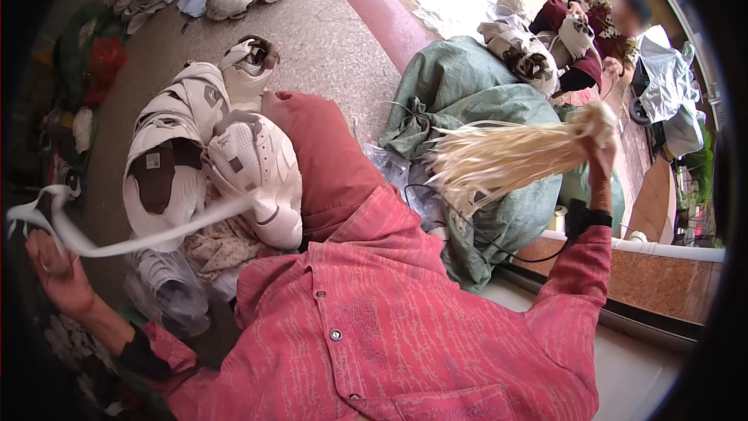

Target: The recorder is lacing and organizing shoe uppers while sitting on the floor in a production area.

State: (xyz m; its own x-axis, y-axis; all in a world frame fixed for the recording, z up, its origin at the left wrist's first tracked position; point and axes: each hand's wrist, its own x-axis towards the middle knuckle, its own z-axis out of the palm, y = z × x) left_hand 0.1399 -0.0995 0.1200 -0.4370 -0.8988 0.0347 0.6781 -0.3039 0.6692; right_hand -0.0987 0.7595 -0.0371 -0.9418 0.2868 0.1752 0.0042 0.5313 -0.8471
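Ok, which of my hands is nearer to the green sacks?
Right. Your right hand is up by the right side of the green sacks, gripping pale strands; your left hand is far off at the view's left edge, past the shoes, with a white strap.

An informal shoe workshop — lace bundle (510, 154); heaped shoes (261, 168); green sacks (467, 70); a co-worker (601, 27).

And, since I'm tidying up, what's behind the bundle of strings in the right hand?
A green sack shows above and below the strings; whatever they cover can't be seen.
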